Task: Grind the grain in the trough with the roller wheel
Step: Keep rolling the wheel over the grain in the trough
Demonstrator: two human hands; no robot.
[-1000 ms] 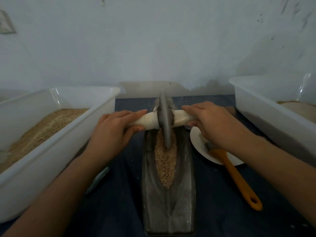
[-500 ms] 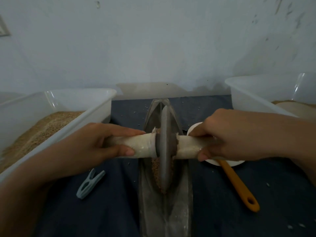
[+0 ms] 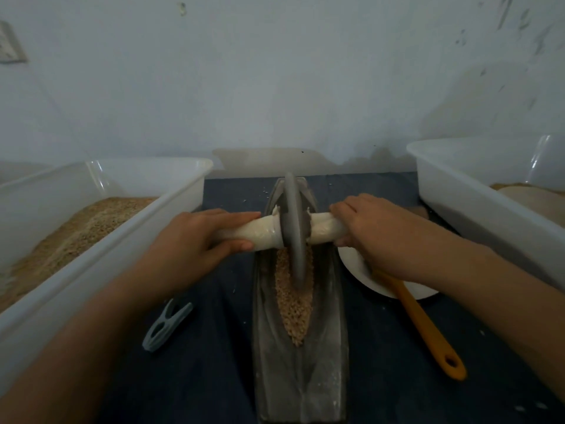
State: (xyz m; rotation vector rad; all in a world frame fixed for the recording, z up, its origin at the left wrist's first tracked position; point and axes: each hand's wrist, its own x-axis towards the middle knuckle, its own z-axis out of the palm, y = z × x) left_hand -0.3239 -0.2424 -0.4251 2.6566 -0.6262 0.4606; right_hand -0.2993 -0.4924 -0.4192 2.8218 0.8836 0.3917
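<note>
White tubs [image 3: 171,206] flank trough [image 3: 330,347]; clothespin [image 3: 166,324] left.

Count, this moment:
- long grey stone trough [image 3: 301,362], centre: 1
- grey disc roller wheel on a pale wrapped axle [image 3: 294,234]: 1
- hands, left [image 3: 195,240] and right [image 3: 376,228]: 2
- white rectangular plastic tubs, left [image 3: 128,240] and right [image 3: 477,203]: 2
- round white plate [image 3: 363,280], right: 1
- orange-handled utensil [image 3: 425,328], right: 1
- grey-blue plastic clothes peg [image 3: 166,325], near left: 1
</note>
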